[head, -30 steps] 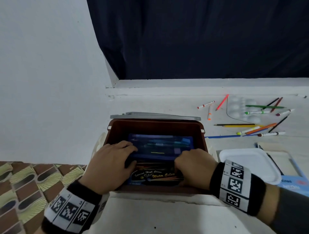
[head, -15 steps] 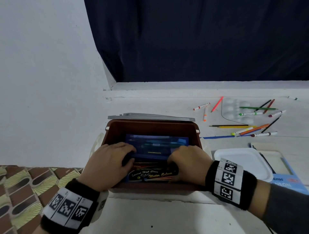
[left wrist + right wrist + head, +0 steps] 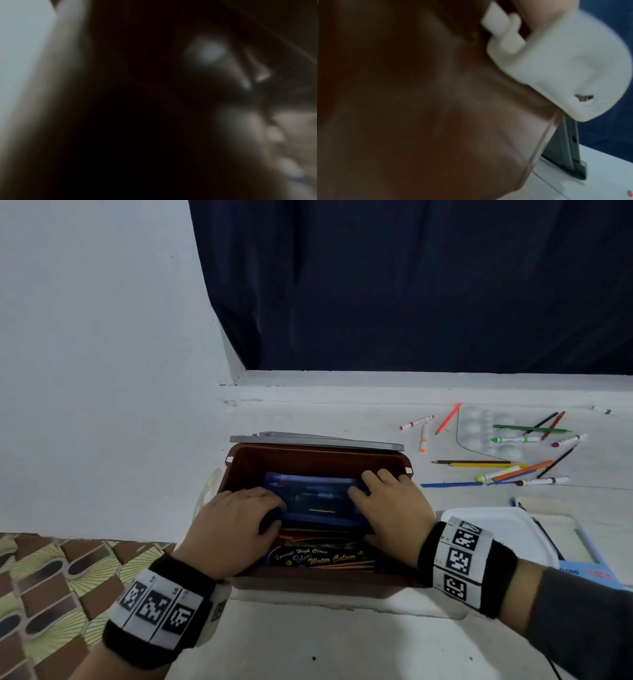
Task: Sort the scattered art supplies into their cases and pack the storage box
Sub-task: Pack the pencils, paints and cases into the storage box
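Observation:
A brown storage box (image 3: 239, 470) stands open in the middle of the head view. Inside it a blue see-through pencil case (image 3: 315, 501) lies on top of a black water colour box (image 3: 318, 558). My left hand (image 3: 236, 529) grips the case's left end, fingers curled over the top and thumb at the near edge. Over the case's right end my right hand (image 3: 387, 501) lies flat, its fingers reaching the far right corner. The left wrist view is dark and blurred. In the right wrist view I see the box's brown wall (image 3: 436, 108) and its white latch (image 3: 565, 67).
The grey lid (image 3: 315, 440) lies behind the box. Several loose markers and pencils (image 3: 507, 470) are scattered at the right around a clear palette (image 3: 479, 436). A white tray (image 3: 500, 529) and a blue case (image 3: 589, 570) sit at the near right. A patterned cloth (image 3: 51, 583) lies at the left.
My right hand has slid from the case's near right corner forward onto its far right end. The left hand stays at the left end.

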Tool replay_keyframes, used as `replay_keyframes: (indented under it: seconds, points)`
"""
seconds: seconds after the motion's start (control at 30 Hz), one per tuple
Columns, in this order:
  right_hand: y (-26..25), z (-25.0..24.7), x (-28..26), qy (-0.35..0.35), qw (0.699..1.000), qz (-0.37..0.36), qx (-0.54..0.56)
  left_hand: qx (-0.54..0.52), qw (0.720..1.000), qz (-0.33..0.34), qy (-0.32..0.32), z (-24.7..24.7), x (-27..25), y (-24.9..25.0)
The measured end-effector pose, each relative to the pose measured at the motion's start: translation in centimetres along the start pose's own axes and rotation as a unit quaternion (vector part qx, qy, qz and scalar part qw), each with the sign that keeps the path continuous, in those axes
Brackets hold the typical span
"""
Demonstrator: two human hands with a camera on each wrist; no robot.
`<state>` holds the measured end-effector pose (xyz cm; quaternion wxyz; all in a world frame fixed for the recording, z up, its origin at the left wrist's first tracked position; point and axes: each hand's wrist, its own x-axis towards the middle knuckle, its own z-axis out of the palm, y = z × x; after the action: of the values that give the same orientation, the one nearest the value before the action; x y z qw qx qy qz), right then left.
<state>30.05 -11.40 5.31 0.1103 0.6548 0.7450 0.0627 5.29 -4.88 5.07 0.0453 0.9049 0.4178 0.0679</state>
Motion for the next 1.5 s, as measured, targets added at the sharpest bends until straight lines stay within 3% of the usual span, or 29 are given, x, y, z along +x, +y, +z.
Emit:
replay_keyframes:
  seconds: [0.13, 0.23, 0.37, 0.47, 0.57, 0.67, 0.73, 0.97, 1.1, 1.23, 1.5]
  points:
    - [0.2, 0.2, 0.6, 0.016, 1.000, 0.006, -0.005, -0.034, 0.999, 0.005, 0.017, -0.1, 0.0, 0.0]
    - [1.0, -0.6, 0.5, 0.063, 0.993, 0.013, 0.103, -0.069, 0.997, 0.006, 0.033, -0.3, -0.1, 0.1]
    - [2.6, -1.6, 0.2, 0.120, 0.923, 0.049, 0.362, -0.127, 0.989, 0.006, 0.073, -0.5, 0.0, -0.1]
    - [3.4, -2.0, -0.3, 0.156, 0.871, 0.054, 0.462, -0.182, 0.977, 0.011, 0.110, -0.7, 0.0, -0.3]
    - [4.1, -1.9, -0.8, 0.160, 0.833, 0.048, 0.528, -0.301, 0.943, -0.015, 0.144, -1.5, -0.3, -0.2]
    - [4.5, -1.9, -1.5, 0.165, 0.798, 0.035, 0.579, -0.479, 0.871, -0.041, 0.103, -2.8, -0.9, 0.6]
    - [4.5, -2.0, -1.8, 0.160, 0.784, 0.028, 0.599, -0.528, 0.846, -0.044, 0.066, -3.4, -1.2, 1.0]
    - [4.1, -1.8, -2.4, 0.138, 0.776, 0.061, 0.613, -0.541, 0.835, -0.087, 0.055, -2.8, -1.5, 1.2]
    - [3.8, -1.5, -2.7, 0.047, 0.718, 0.070, 0.691, -0.538, 0.832, -0.124, 0.061, -2.0, -1.6, 1.0]
    - [4.1, -1.3, -2.9, -0.020, 0.657, 0.035, 0.752, -0.538, 0.827, -0.146, 0.077, -2.0, -1.6, 0.8]
    - [3.8, -2.1, -3.1, -0.024, 0.578, 0.075, 0.812, -0.606, 0.777, -0.161, 0.056, -2.3, -1.5, 1.4]
